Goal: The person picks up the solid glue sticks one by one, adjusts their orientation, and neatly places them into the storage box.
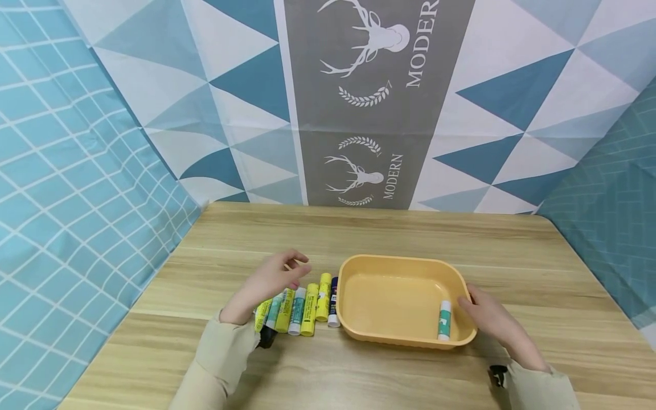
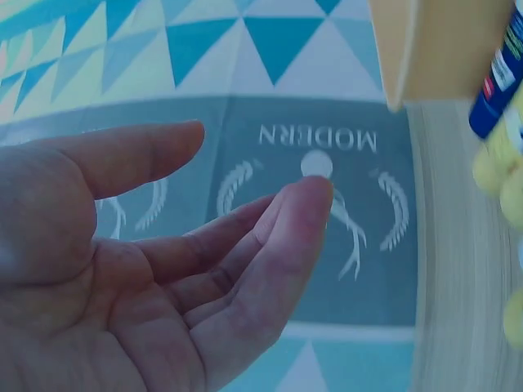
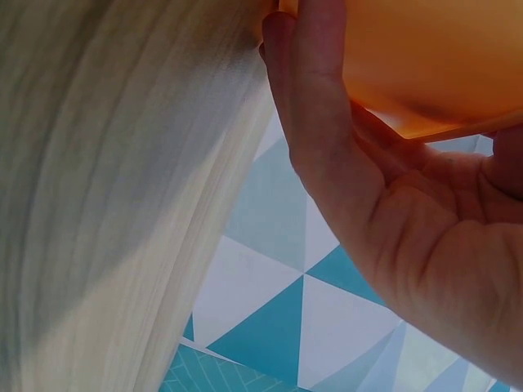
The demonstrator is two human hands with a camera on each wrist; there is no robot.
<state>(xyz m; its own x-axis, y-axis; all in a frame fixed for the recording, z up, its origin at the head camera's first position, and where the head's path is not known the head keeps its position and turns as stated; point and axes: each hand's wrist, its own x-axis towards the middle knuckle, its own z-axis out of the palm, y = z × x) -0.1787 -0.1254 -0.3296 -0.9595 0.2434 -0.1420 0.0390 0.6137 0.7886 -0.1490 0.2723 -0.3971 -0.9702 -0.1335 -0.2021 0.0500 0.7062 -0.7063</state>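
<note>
A yellow-orange plastic tray [image 1: 392,296] stands on the table, and one white-and-green glue stick [image 1: 445,322] lies inside at its right end. My right hand [image 1: 492,319] grips the tray's right end, thumb over the rim and fingers against the outside wall, as the right wrist view shows with the tray [image 3: 441,65]. To the tray's left, several glue sticks lie side by side, among them a yellow one [image 1: 310,310], a green-and-white one [image 1: 297,312] and a dark blue one [image 1: 333,302] nearest the tray. Above this row hovers my left hand [image 1: 269,279], empty, thumb and loosely bent fingers apart.
The wooden table [image 1: 379,376] carries the tray and the glue sticks. A patterned backdrop [image 1: 359,114] rises behind its far edge, with blue tiled cloth [image 1: 66,171] along the left and teal cloth [image 1: 615,188] on the right.
</note>
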